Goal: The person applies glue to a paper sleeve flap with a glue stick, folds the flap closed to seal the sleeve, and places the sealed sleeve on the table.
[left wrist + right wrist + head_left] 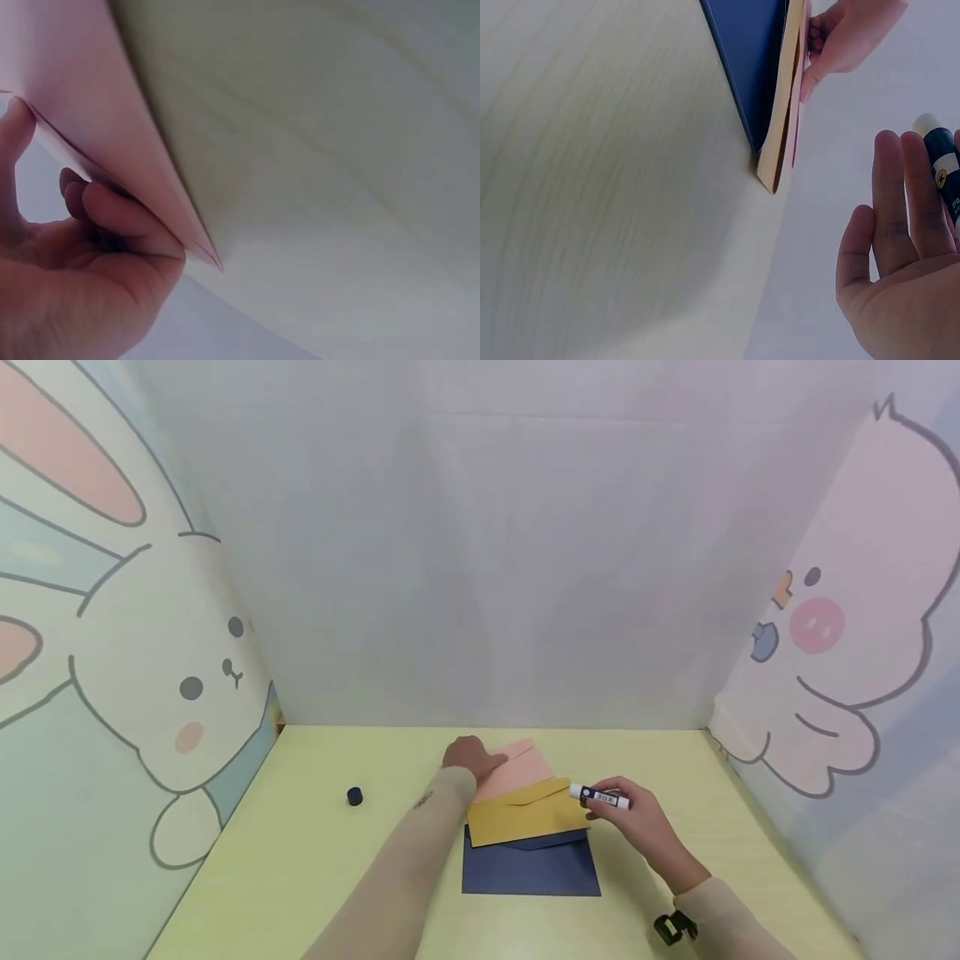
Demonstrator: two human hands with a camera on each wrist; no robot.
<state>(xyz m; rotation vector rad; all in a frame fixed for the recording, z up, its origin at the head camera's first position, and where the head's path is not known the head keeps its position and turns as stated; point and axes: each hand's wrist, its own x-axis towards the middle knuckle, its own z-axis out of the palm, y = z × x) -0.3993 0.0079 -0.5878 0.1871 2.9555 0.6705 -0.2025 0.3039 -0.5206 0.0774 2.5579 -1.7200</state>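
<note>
My left hand (471, 758) holds the pink envelope (517, 768) at its upper left. In the left wrist view its fingers (124, 217) are curled at the envelope's edge, and the thumb touches the paper further along. A yellow envelope (517, 822) overlaps the pink one, and a dark blue envelope (531, 870) lies nearest to me, partly under the yellow. My right hand (637, 814) grips a glue stick (600, 797) with a white end and a dark label, just above the yellow envelope's right end. The right wrist view shows only part of the glue stick (943, 161).
A small dark cap (355, 796) stands on the pale wooden table (315, 860), left of the envelopes. A grey-white cloth wall (480, 568) closes off the back. Side panels carry cartoon animals. A black strap (675, 927) is on my right wrist.
</note>
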